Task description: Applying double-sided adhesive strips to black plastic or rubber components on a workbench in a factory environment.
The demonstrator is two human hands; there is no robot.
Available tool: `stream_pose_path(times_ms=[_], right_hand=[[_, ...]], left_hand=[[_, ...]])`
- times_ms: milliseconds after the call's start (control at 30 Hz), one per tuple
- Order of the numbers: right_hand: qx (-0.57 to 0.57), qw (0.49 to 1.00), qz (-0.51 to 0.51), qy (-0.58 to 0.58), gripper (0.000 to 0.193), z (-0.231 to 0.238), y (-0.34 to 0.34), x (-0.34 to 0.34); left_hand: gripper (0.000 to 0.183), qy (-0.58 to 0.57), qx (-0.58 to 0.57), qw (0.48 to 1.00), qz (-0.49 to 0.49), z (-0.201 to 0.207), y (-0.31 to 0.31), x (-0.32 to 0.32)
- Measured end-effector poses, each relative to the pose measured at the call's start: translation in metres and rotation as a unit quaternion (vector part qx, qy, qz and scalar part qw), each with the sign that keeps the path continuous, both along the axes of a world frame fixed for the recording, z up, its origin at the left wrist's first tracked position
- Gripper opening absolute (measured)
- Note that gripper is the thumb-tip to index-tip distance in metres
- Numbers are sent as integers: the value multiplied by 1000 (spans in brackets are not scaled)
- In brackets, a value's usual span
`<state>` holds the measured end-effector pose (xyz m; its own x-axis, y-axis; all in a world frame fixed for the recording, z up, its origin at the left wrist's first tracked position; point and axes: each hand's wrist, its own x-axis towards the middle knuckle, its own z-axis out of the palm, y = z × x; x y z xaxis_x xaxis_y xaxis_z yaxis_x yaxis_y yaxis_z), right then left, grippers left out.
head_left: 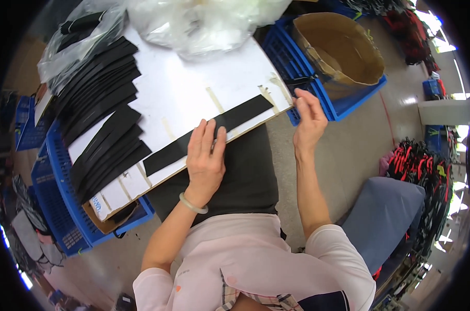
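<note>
A single black strip (245, 113) of flat material lies at a slant along the near edge of a white board (178, 83). My left hand (206, 155) rests flat on this strip, its fingers stretched out and slightly apart. Just off the board's right corner, my right hand (310, 122) is raised with its fingers bent together. Whether anything small sits between those fingertips cannot be made out. Left of the single strip, many more black strips (103, 83) are fanned out in overlapping rows across the board's left side.
Clear plastic bags (204, 26) cover the board's far side. Beyond its right edge, a blue crate (349, 103) holds a torn brown cardboard container (344, 49). Another blue crate (64, 207) stands under the left end. A grey-covered bundle (382, 223) lies on the right.
</note>
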<state>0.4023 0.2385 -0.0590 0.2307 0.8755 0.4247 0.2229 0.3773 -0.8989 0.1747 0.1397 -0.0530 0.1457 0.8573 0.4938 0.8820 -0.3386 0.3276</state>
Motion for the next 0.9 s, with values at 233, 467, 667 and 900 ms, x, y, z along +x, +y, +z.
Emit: stream_pose_path(times_ms=[233, 467, 667, 900], right_hand=[[-76, 970, -52, 225, 14, 3, 2, 22], [-131, 974, -25, 183, 13, 17, -5, 24], [-18, 954, 250, -167, 15, 49, -17, -65], [88, 847, 406, -331, 21, 51, -12, -170]], left_hand=[[38, 4, -10, 1000, 13, 1, -1, -4], [35, -41, 19, 999, -2, -2, 7, 7], [35, -46, 24, 998, 20, -2, -1, -4], [39, -70, -22, 997, -11, -26, -8, -3]])
